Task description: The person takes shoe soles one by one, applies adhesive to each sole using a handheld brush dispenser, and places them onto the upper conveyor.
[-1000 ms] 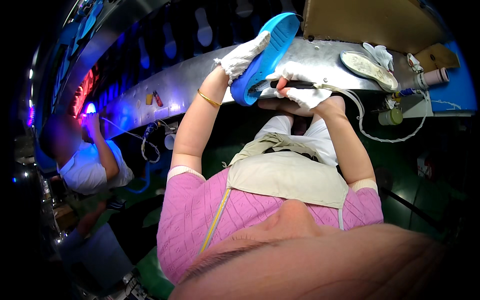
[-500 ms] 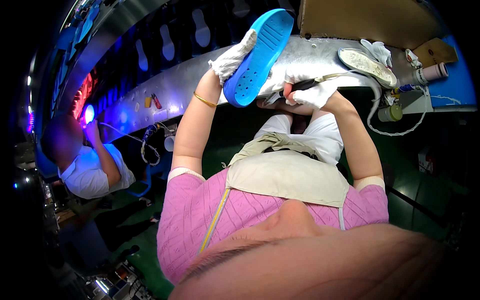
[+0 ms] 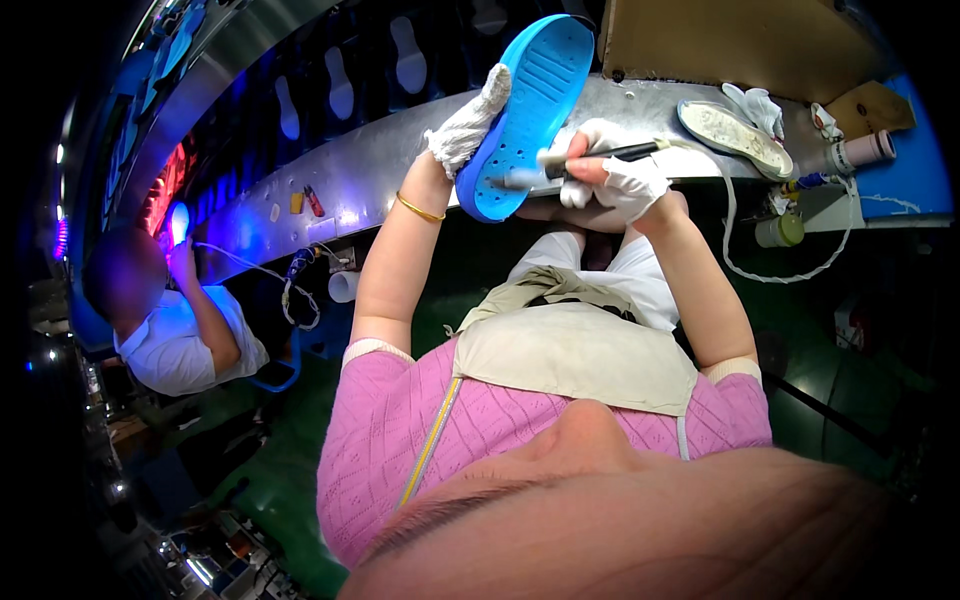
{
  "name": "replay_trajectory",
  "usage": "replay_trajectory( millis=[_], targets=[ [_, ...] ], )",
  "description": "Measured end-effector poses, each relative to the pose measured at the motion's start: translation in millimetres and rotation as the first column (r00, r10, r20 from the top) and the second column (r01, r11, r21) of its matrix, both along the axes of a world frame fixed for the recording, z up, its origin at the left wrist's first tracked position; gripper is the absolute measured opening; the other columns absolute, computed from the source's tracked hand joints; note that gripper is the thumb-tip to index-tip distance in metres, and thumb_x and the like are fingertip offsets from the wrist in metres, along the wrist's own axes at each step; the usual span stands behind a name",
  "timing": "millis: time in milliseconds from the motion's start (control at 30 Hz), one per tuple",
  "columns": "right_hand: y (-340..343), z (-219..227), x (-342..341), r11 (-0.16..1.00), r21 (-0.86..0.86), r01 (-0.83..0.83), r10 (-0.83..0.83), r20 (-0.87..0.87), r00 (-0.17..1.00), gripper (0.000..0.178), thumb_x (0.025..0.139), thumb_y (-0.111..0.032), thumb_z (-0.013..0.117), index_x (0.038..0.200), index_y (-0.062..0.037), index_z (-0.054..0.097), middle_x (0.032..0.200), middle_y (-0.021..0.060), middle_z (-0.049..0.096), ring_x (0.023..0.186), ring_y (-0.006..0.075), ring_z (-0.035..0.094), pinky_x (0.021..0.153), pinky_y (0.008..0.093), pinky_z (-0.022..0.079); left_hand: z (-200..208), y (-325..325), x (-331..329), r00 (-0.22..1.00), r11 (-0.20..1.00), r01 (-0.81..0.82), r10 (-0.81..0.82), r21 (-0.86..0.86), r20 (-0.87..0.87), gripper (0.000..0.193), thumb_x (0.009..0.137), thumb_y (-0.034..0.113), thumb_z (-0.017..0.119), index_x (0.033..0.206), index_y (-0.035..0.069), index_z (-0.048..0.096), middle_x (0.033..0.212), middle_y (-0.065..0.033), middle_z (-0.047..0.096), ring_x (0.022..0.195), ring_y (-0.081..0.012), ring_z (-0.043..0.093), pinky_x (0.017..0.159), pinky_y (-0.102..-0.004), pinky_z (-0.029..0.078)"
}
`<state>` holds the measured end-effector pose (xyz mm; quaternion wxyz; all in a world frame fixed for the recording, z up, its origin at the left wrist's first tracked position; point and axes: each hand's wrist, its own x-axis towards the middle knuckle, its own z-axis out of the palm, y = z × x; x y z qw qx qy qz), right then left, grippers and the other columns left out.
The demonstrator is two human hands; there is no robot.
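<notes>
In my left hand (image 3: 468, 125), covered by a white knit glove, a bright blue shoe sole (image 3: 545, 75) is held up by its left edge. Grooves cross its upper end, and small holes dot the lower end. My right hand (image 3: 615, 182) wears a white glove that leaves fingertips bare. Its fingers are closed round a black-handled brush (image 3: 632, 152) with a pale hose (image 3: 728, 215) trailing from its back. The brush's tip is blurred and lies over the holed end of the sole; whether it touches, I cannot tell.
A metal bench (image 3: 380, 165) runs across, bearing a stained white sole (image 3: 735, 138), a yellow block (image 3: 297, 203) and a red-handled tool (image 3: 314, 201). Dark racks with pale soles (image 3: 411, 58) lie beyond. A cardboard box (image 3: 735, 45) stands at the back right. A person (image 3: 190, 325) works at left.
My right hand has lifted the brush up and left, bringing its tip over the sole's lower end. The hose has swung down into a wider loop. The sole has shifted slightly right.
</notes>
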<state>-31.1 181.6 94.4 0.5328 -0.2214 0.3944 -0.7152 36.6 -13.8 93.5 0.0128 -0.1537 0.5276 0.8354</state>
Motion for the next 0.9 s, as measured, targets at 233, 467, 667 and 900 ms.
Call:
replay_trajectory(
  millis=[233, 467, 667, 900],
  targets=[
    [-4, 9, 5, 0.985, -0.171, 0.027, -0.171, -0.936, 0.308, 0.022, 0.062, 0.009, 0.063, 0.079, -0.0029, 0.057, 0.089, 0.0104, 0.059, 0.083, 0.0225, 0.059, 0.073, 0.0318, 0.049, -18, -23, -5, 0.997, 0.996, 0.073, -0.074, 0.045, 0.017, 0.076, 0.077, 0.065, 0.050, 0.124, 0.006, 0.050, 0.110, -0.0145, 0.060, 0.090, -0.0218, 0.064, 0.074, -0.0331, 0.056],
    [-4, 14, -28, 0.989, -0.003, -0.149, 0.105, -0.698, 0.708, 0.008, 0.070, 0.002, 0.061, 0.075, -0.0031, 0.059, 0.080, 0.0065, 0.058, 0.079, 0.0149, 0.056, 0.075, 0.0270, 0.046, -5, -14, 2, 0.975, 0.986, 0.157, -0.164, 0.056, 0.148, 0.079, 0.072, 0.068, 0.055, 0.118, 0.004, 0.053, 0.093, -0.0150, 0.063, 0.071, -0.0210, 0.065, 0.062, -0.0321, 0.057],
    [-3, 4, -35, 0.999, 0.032, 0.036, 0.010, -0.869, 0.495, 0.008, 0.069, 0.001, 0.061, 0.076, -0.0031, 0.059, 0.080, 0.0067, 0.058, 0.072, 0.0130, 0.055, 0.067, 0.0252, 0.046, -9, -18, 4, 0.989, 0.992, 0.115, -0.111, -0.043, 0.097, 0.081, 0.072, 0.068, 0.054, 0.119, 0.002, 0.052, 0.096, -0.0160, 0.063, 0.075, -0.0219, 0.065, 0.063, -0.0342, 0.058],
    [-8, 6, 8, 0.994, 0.107, -0.033, 0.066, -0.329, 0.942, 0.011, 0.081, -0.005, 0.063, 0.085, -0.0010, 0.053, 0.081, 0.0061, 0.056, 0.060, 0.0087, 0.050, 0.053, 0.0209, 0.044, -18, -18, -4, 0.998, 0.994, 0.064, -0.062, 0.085, -0.029, 0.081, 0.071, 0.070, 0.052, 0.115, 0.002, 0.055, 0.094, -0.0138, 0.064, 0.075, -0.0200, 0.066, 0.062, -0.0307, 0.057]
  ],
)
